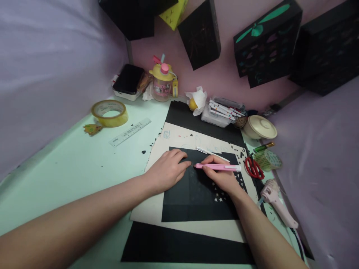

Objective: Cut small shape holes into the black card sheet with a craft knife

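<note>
My right hand point(221, 175) grips a pink pen point(217, 167) with a white clip and end. Its dark tip meets a sheet of black paper point(176, 209), or hovers just over it; I cannot tell which. My left hand point(168, 168) lies flat on the same sheet, left of the tip, fingers stretched out and holding nothing. Star-shaped and other small cutouts point(219, 197) show at the sheet's right side, partly hidden by my right hand. Above that hand lies a slim white pen-shaped tool point(210, 153) with a metal-looking end.
Beneath the sheet are a white board point(146, 209) and larger black paper point(168, 246). To the left lie a clear ruler point(130, 132) and yellow tape point(112, 121). Red-handled scissors point(254, 168) and a glue gun point(277, 205) are at right. Behind stand a yellow-lidded cup point(162, 87) and markers point(224, 110).
</note>
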{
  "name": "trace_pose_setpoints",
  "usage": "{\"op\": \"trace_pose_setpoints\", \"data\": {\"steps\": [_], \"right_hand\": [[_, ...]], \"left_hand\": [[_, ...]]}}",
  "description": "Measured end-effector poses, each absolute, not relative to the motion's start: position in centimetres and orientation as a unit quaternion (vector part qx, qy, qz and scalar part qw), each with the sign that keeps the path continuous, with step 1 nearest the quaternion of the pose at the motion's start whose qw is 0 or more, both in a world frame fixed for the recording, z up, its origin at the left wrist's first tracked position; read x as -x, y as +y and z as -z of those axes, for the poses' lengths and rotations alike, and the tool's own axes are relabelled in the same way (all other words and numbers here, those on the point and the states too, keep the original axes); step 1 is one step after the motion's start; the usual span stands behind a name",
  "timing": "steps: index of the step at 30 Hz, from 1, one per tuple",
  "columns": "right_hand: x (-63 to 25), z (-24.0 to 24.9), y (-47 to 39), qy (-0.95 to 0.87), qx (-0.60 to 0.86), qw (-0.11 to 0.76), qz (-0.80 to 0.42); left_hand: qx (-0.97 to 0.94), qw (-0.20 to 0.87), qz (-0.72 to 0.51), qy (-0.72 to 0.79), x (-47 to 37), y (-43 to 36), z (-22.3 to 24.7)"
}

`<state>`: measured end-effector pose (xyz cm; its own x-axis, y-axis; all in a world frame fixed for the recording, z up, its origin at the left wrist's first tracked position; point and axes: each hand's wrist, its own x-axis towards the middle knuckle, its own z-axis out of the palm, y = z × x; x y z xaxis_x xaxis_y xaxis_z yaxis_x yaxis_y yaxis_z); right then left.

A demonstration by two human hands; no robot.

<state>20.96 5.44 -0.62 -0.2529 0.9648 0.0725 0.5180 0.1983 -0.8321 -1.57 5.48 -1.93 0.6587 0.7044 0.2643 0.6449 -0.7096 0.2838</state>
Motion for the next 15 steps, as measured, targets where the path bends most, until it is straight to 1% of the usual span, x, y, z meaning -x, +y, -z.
{"op": "trace_pose_setpoints", "data": {"steps": [5,8,11,15], "right_hand": [[-21.12,0.8,5.5,-0.697,0.542,0.32,-0.344],[-21.0,1.08,5.39,-0.669,0.55,0.364,-0.343],[-20.63,1.34,5.24,-0.62,0.554,0.412,-0.372],[-20.23,1.44,5.11,-0.601,0.553,0.408,-0.407]], "left_hand": [[-0.905,0.088,-0.188,0.372,1.61,5.45,1.77],[-0.905,0.087,-0.189,0.371,1.61,5.43,1.8],[-0.905,0.086,-0.187,0.372,1.59,5.44,1.81],[-0.906,0.087,-0.182,0.372,1.57,5.45,1.71]]}}
